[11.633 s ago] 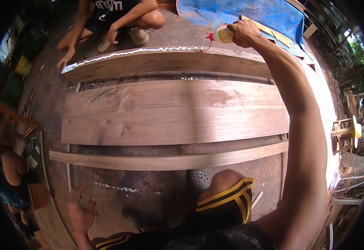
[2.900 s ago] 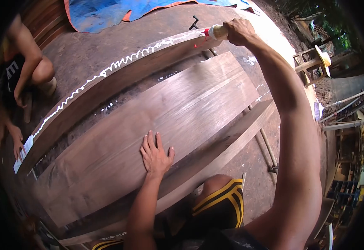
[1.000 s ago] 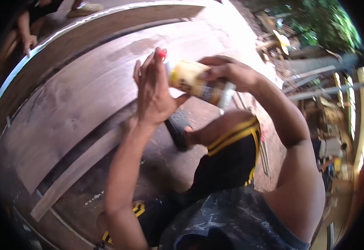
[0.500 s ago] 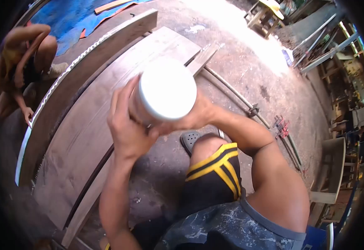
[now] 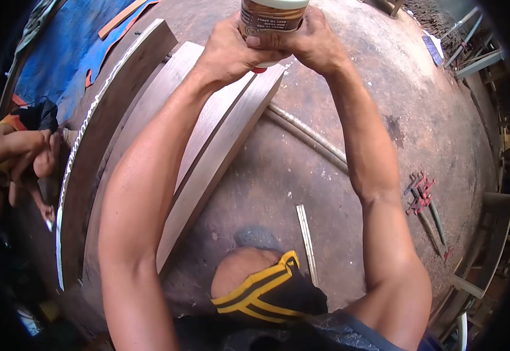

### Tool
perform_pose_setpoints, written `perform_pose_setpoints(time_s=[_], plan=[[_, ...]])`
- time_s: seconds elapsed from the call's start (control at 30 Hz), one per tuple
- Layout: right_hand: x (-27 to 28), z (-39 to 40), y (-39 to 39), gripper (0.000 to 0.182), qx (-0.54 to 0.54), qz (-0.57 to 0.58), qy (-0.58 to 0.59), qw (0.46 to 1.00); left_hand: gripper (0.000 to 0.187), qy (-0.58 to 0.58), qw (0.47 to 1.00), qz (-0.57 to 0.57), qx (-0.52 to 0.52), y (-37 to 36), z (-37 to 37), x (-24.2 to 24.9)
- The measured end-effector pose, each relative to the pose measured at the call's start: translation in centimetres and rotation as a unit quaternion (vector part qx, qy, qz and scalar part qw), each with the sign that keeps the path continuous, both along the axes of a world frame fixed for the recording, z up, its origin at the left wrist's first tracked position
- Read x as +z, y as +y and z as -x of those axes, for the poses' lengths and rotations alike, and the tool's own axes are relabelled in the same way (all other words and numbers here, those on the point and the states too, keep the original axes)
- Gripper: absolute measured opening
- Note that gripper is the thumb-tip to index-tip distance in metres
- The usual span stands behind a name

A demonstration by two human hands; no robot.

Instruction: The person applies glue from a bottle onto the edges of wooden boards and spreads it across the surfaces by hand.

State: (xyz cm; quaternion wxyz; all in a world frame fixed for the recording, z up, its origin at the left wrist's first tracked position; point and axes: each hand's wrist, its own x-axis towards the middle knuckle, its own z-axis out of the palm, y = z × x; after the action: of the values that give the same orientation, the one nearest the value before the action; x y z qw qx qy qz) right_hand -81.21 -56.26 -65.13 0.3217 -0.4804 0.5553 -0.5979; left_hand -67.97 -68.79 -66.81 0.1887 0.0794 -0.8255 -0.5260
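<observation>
A tub [image 5: 272, 22] with a white end and a brown printed label is held up at the top of the view, partly cut off by its edge. My left hand [image 5: 228, 50] wraps round its left side. My right hand [image 5: 320, 45] grips it from the right, fingers overlapping the label. Below and left of the hands lie long wooden boards [image 5: 222, 120]. One board on edge [image 5: 100, 126] carries a wavy white bead along its top.
Another person [image 5: 24, 143] crouches at the left, a small white thing in one hand. A blue tarp [image 5: 62, 64] lies behind. Metal pipes [image 5: 307, 137] stick out from under the boards. Red clamps [image 5: 421, 193] and a thin pale strip [image 5: 306, 240] are on the floor.
Both my hands have moved up and away with the tub, arms now stretched out. The tub's labelled side shows now instead of its white end. The other person's arm has lowered.
</observation>
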Motion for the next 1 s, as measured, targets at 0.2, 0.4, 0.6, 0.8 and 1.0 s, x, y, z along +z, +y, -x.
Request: perform_pose_setpoints(time_s=[0.2,0.4,0.6,0.8,1.0], plan=[[-4.4,5.3,-0.2,0.065,-0.057,-0.008,0.119,0.991,0.035,-0.005,0.996,-0.085,-0.041,-0.6,4.6,-3.2],[-5.9,5.5,0.5,0.067,-0.124,0.019,0.103,0.987,0.032,0.047,0.987,-0.126,-0.088,-0.6,5.6,-4.9],[-8.1,6.1,0.6,0.067,-0.17,0.06,0.115,0.977,0.028,0.018,0.984,-0.153,-0.095,-0.8,6.9,-5.6],[-7.5,5.2,0.3,0.066,-0.153,0.071,0.124,0.978,0.024,-0.008,0.981,-0.162,-0.102,0.0,5.7,-4.1],[-6.2,3.7,0.7,0.065,-0.142,0.086,0.136,0.977,0.022,0.007,0.988,-0.147,-0.037,-0.4,5.3,-6.1]])
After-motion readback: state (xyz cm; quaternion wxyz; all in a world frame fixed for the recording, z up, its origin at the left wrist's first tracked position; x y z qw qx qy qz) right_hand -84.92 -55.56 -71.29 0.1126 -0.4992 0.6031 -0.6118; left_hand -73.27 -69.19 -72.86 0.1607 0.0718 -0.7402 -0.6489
